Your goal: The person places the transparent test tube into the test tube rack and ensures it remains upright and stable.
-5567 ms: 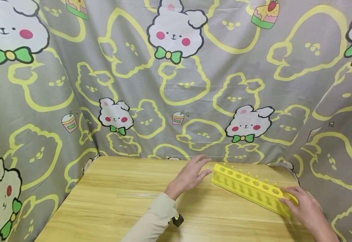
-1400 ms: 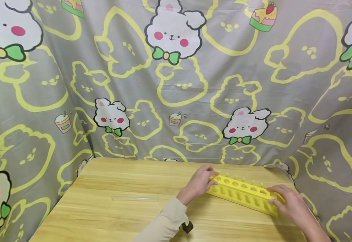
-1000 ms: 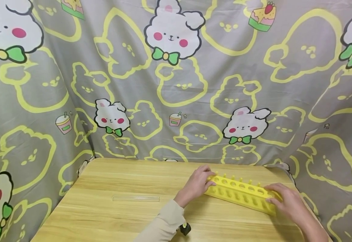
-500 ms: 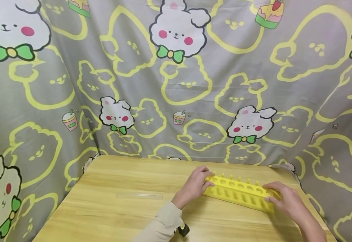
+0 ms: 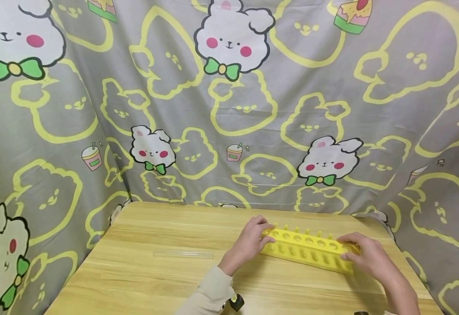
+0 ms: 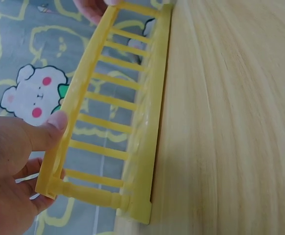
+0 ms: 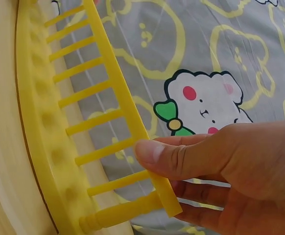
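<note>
A yellow test tube rack (image 5: 307, 245), with a row of round holes and short pegs along its back, stands upright on the table. My left hand (image 5: 249, 240) holds its left end; in the left wrist view the thumb of that hand (image 6: 10, 166) presses the top plate's edge and the fingers reach behind. At the right end my right hand (image 5: 371, 258) grips the top plate. The right wrist view shows this hand (image 7: 230, 161) with thumb on one side and fingers beyond. A clear test tube (image 5: 183, 254) lies on the table to the left, apart from both hands.
The wooden table (image 5: 135, 284) runs back to a grey curtain (image 5: 198, 105) printed with rabbits, which hangs along the back and both sides. A small black device (image 5: 236, 302) sits at my left sleeve cuff.
My left hand, earlier apart from the rack, has taken hold of its left end. The rack has slid left and turned slightly, with both hands on it. The test tube has stayed put.
</note>
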Demonstrator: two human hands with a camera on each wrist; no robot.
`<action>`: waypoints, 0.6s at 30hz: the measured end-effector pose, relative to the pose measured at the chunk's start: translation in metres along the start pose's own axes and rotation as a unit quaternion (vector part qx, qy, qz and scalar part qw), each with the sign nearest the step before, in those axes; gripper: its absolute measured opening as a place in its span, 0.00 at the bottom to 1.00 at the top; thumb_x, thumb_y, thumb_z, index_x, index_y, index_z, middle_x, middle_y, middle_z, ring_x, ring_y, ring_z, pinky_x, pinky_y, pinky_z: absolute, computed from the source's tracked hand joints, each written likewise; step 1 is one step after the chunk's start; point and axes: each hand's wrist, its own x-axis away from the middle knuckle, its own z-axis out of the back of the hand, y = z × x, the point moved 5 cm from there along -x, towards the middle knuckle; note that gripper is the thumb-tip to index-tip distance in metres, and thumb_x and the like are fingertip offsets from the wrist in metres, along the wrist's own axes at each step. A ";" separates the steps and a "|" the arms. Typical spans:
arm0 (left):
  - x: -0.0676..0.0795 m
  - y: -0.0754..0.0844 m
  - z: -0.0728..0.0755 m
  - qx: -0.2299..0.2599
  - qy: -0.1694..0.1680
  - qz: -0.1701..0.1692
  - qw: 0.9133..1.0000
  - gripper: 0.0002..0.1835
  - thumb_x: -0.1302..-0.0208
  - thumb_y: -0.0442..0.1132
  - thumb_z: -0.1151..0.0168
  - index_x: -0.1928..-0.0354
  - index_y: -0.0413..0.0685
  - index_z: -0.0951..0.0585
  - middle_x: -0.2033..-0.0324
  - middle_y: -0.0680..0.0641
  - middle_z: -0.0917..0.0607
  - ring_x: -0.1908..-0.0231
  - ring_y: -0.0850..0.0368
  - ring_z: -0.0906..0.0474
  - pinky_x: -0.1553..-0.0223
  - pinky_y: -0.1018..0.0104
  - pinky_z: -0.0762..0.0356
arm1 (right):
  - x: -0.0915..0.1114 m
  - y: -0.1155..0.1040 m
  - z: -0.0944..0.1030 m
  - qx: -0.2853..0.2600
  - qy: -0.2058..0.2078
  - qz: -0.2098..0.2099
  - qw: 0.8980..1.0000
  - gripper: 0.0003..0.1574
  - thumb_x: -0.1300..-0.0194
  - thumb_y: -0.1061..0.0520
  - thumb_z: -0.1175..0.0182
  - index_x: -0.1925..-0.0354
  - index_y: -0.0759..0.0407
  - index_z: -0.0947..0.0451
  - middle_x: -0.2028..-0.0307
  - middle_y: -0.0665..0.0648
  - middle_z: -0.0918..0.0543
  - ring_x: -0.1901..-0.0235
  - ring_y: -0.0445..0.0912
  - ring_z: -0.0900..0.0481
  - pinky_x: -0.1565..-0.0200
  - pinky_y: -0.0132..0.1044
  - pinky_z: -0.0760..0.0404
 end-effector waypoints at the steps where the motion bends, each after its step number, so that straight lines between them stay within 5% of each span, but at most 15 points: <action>1: 0.001 -0.001 0.001 0.002 0.001 0.005 1.000 0.21 0.34 0.46 0.30 0.43 0.45 0.15 0.55 0.51 0.20 0.56 0.59 0.26 0.56 0.74 0.24 | -0.001 -0.001 -0.001 -0.002 0.001 0.001 1.000 0.24 0.47 0.64 0.22 0.51 0.63 0.15 0.51 0.64 0.14 0.49 0.68 0.19 0.48 0.65 0.21; 18: 0.025 -0.012 0.015 0.013 0.030 0.037 0.999 0.21 0.37 0.45 0.28 0.44 0.45 0.14 0.54 0.53 0.21 0.55 0.60 0.27 0.56 0.74 0.23 | -0.006 -0.017 -0.017 -0.024 0.020 0.019 0.999 0.26 0.49 0.64 0.22 0.50 0.63 0.15 0.50 0.64 0.15 0.46 0.70 0.21 0.46 0.70 0.25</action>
